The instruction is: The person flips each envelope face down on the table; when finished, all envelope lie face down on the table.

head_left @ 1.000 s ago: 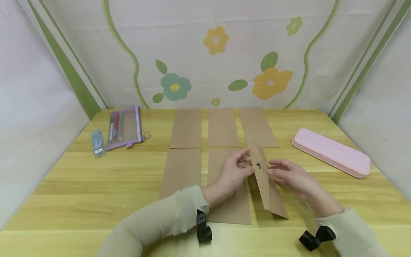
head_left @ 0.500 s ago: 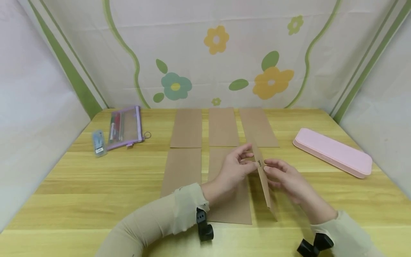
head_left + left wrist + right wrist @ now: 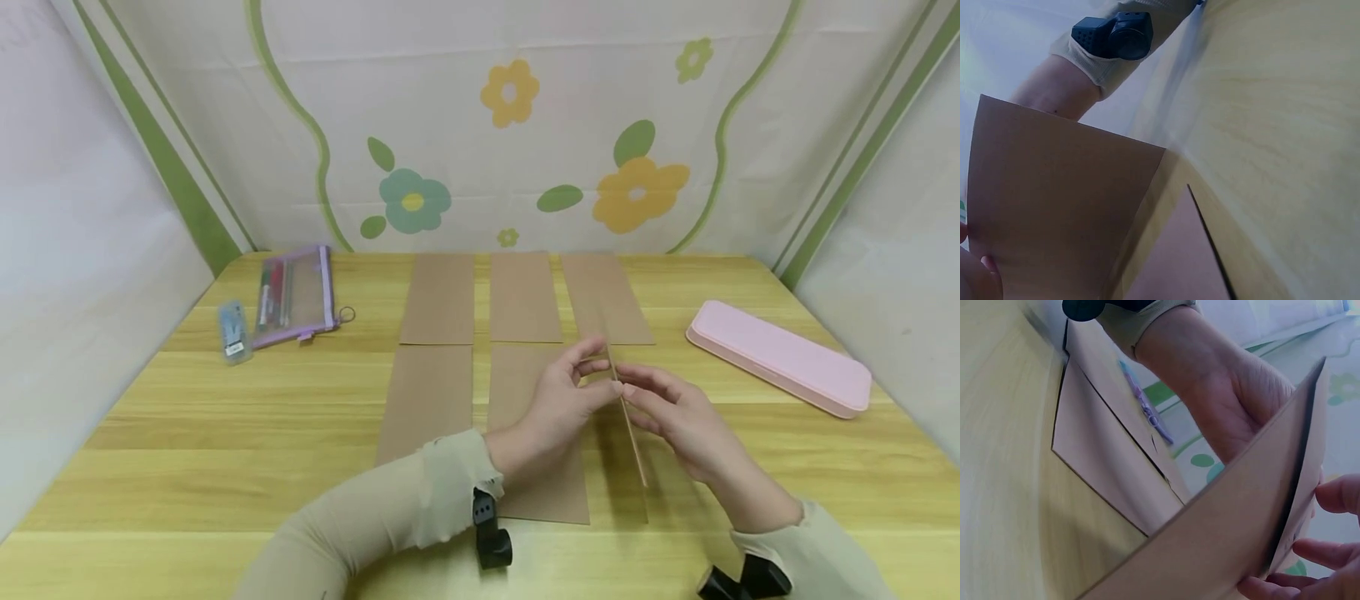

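A thin brown kraft-paper booklet (image 3: 632,433) stands on edge between my two hands, just over the table. My left hand (image 3: 558,404) holds it from the left, thumb at its upper edge. From the right, my right hand (image 3: 686,417) pinches the same edge with thumb and fingers. In the right wrist view a dark gap runs along the edge of the booklet (image 3: 1222,531), beside the right fingertips (image 3: 1322,550). One broad brown face of the booklet (image 3: 1054,200) fills the lower left of the left wrist view. Part of the left fingers is hidden behind it.
Several brown rectangles lie flat in rows, among them one at the back right (image 3: 607,300) and one at front left (image 3: 427,400). A pink case (image 3: 780,358) lies at the right. At the left are a purple-edged mesh pouch (image 3: 300,292) with pens and a small blue packet (image 3: 235,332).
The booklet has turned from slanted, with its printed mark showing and its leaves spread, to almost edge-on. Both hands have kept hold of it; the left has shifted slightly right.
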Available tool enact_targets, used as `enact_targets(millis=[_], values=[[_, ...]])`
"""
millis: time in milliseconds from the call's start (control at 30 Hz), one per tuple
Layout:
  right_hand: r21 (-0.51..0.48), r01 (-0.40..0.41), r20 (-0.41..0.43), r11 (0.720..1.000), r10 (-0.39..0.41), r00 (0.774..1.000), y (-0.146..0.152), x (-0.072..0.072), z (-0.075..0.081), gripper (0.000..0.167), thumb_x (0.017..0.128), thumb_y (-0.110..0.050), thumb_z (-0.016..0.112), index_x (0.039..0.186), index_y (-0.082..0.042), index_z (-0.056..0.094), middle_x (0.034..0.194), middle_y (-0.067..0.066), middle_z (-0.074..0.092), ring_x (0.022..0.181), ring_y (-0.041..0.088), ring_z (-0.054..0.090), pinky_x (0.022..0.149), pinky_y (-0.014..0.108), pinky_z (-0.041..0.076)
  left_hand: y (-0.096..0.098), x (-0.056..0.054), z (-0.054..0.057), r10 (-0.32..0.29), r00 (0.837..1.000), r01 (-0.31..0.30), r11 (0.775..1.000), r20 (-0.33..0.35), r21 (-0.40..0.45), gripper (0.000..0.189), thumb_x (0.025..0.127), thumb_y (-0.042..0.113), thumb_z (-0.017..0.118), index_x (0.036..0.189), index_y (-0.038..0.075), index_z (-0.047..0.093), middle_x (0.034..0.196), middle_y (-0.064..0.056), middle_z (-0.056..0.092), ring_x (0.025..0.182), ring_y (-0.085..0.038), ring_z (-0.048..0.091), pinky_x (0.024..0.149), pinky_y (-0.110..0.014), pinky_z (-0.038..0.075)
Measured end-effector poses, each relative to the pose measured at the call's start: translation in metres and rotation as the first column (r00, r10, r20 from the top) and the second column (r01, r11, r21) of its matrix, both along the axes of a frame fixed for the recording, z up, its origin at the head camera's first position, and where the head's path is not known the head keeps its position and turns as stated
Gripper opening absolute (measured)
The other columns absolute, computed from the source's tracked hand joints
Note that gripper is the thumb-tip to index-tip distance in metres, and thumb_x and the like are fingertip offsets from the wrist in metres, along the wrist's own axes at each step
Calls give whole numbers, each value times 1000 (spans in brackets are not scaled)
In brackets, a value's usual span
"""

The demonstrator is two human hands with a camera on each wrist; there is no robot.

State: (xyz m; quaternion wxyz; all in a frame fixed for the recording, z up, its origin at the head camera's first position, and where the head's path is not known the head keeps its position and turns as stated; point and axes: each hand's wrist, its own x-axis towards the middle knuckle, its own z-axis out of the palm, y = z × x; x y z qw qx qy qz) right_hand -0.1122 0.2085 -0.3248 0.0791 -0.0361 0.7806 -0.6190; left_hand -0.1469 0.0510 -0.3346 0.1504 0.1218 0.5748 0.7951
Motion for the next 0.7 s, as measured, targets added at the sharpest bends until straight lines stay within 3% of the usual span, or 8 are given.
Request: enact_targets(millis=[333,567,700], values=[[-50,14,21,999,-13,1000,12,-5,-7,49,97,-26,48,135,4,39,123,-10,49,107,-3,49,86,26,48,9,2,-5,6,999,-7,1000,-42,-18,51,81,5,68,129,6,52,116,0,58,106,-8,53,89,-22,47],[-52,24,8,998,-24,1000,11,-3,-2,43,97,-25,48,129,3,44,114,-13,55,103,1,54,83,27,49,9,3,-10,-39,998,38,999,-56,-17,53,81,3,67,131,7,50,119,-3,58,108,-6,52,89,-21,46],[1,62,-6,998,-62,998,10,-2,1,46,96,-26,49,129,6,45,115,-8,56,98,0,56,79,25,51,9,2,-13,-71,995,69,997,-76,-27,55,82,3,66,133,8,48,120,-1,57,111,-7,51,87,-21,47]])
